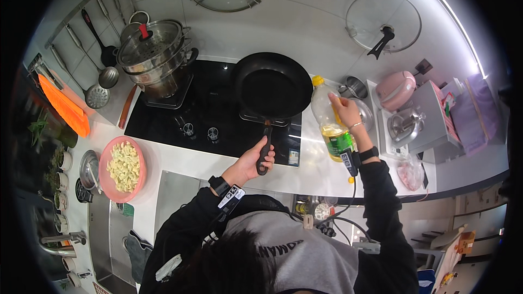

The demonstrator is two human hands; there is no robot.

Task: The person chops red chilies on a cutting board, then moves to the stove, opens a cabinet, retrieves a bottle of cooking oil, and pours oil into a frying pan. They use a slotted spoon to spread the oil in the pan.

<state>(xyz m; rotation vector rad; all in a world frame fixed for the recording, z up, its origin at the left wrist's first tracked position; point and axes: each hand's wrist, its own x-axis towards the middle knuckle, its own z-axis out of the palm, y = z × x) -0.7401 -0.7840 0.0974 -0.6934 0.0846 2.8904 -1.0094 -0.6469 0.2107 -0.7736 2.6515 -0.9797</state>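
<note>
My left hand (250, 163) is closed around the handle of a black frying pan (271, 85), which is over the right burner of the black glass hob (196, 126). With my right hand (345, 110) I grip a clear plastic bottle of yellow oil (327, 118) by its upper part, just right of the pan. The bottle has a yellow cap at its top and a green label; the oil fills only its lower part. A small yellow cap (351, 180) lies on the counter near the bottle's base.
A steel steamer pot (153, 61) stands on the left burner. Left of the hob, a pink bowl (143, 171) holds pale cut vegetable pieces, near the sink (100, 237). Utensils hang at upper left. A glass kettle (404, 124) and a pink appliance (395, 90) stand at the right.
</note>
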